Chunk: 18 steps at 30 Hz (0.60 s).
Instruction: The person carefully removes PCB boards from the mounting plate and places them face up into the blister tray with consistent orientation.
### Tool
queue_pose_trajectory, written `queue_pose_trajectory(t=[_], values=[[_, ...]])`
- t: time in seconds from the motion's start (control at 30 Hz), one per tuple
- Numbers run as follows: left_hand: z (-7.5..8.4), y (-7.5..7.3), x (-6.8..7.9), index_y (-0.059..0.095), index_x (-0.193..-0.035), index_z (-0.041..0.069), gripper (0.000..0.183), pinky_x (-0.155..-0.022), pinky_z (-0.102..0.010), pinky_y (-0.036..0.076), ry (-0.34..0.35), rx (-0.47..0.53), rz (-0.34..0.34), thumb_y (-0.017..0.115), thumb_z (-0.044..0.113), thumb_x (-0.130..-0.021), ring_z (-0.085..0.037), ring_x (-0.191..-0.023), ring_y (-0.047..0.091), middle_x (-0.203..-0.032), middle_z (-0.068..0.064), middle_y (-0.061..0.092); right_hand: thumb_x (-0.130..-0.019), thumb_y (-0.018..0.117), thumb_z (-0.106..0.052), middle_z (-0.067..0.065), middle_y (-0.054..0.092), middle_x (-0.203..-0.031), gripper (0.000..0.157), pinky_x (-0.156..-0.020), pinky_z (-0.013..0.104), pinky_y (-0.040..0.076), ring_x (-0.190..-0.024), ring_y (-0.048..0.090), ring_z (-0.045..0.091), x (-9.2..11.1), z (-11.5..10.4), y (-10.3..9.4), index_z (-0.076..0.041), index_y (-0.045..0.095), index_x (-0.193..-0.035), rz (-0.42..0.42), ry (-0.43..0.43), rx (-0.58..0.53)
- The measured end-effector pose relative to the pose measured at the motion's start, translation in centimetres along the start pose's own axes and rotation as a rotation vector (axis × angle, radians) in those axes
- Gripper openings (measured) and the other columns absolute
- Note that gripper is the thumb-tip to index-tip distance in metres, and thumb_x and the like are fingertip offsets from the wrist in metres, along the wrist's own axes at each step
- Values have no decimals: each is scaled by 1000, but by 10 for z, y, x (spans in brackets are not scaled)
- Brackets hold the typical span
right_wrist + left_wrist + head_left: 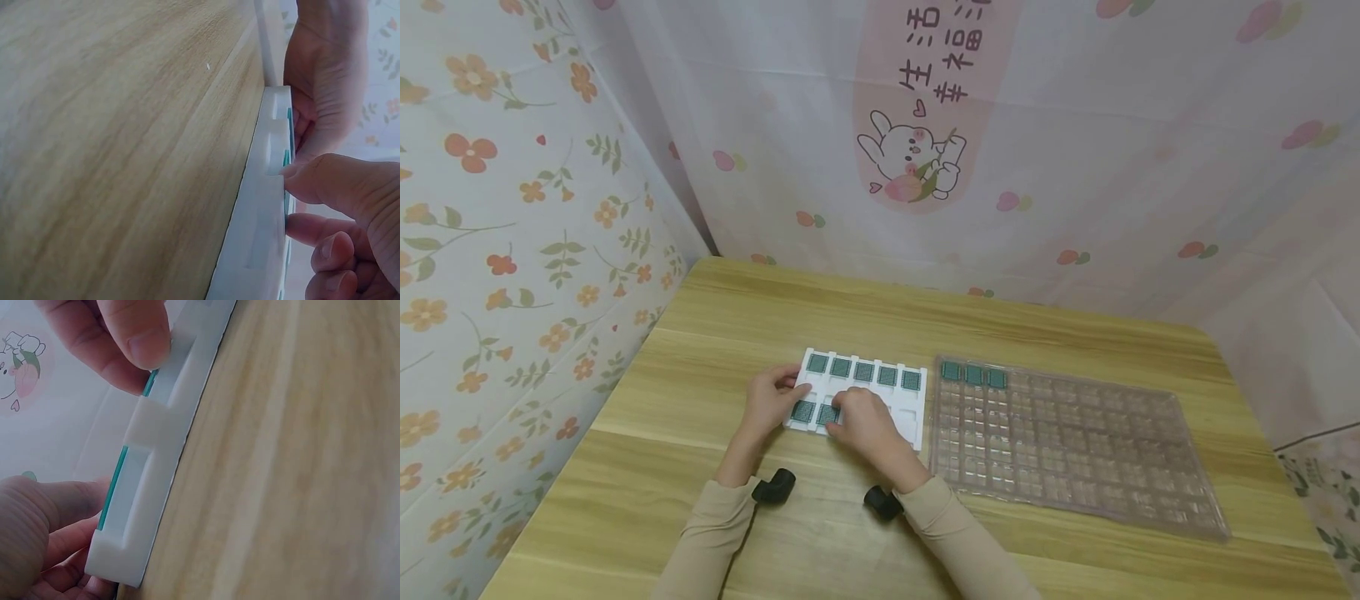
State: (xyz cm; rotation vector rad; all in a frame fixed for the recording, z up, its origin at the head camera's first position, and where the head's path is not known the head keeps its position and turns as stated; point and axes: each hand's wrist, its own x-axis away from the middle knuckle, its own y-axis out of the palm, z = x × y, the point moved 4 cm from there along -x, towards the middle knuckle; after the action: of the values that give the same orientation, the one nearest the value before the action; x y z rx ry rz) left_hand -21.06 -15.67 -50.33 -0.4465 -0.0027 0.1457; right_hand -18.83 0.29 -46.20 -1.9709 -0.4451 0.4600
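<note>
A white tray point(917, 429) with two rows of square pockets lies on the table. Its far row holds several green square chips point(863, 372). Two more chips sit at the left of the near row. My left hand point(766, 403) grips the tray's left end, thumb over the near-left chip point(802, 411). With thumb and index finger, my right hand point(867, 427) pinches the second near-row chip point(827, 415) at its pocket. The left wrist view shows that chip's thin green edge point(150, 383) under the fingertips. The right hand hides part of the near row.
Right of the white tray lies a large clear plastic tray point(1097, 450) with many pockets; three green chips point(973, 374) sit in its far-left corner. The wooden table point(647, 467) meets printed curtains at the back and left. Black wrist devices point(773, 487) are strapped near both cuffs.
</note>
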Motion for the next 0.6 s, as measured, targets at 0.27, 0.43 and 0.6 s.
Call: queue_pose_trajectory(t=[0.27, 0.43, 0.6], values=[[0, 0, 0, 64, -111, -8, 35, -73, -27, 52, -5, -9, -2, 73, 2, -79, -26, -85, 60, -95, -20, 64, -73, 78, -17, 7, 67, -79, 22, -68, 28, 51, -75, 63, 18, 0, 1, -1, -1, 72, -87, 5, -14, 8], [0, 0, 0, 64, -110, -9, 35, -71, -25, 52, 8, -2, 0, 73, 1, -78, -26, -84, 60, -94, -20, 63, -73, 77, -16, 8, 67, -80, 22, -69, 29, 51, -76, 63, 18, 1, 2, -5, 0, 72, -87, 5, -10, -9], [1, 0, 1, 64, -110, -9, 34, -69, -20, 50, 9, 5, 1, 73, 1, -78, -26, -83, 59, -93, -20, 63, -74, 76, -15, 9, 68, -82, 22, -71, 29, 52, -78, 64, 18, 2, 5, -8, 0, 72, -88, 2, 2, -16]])
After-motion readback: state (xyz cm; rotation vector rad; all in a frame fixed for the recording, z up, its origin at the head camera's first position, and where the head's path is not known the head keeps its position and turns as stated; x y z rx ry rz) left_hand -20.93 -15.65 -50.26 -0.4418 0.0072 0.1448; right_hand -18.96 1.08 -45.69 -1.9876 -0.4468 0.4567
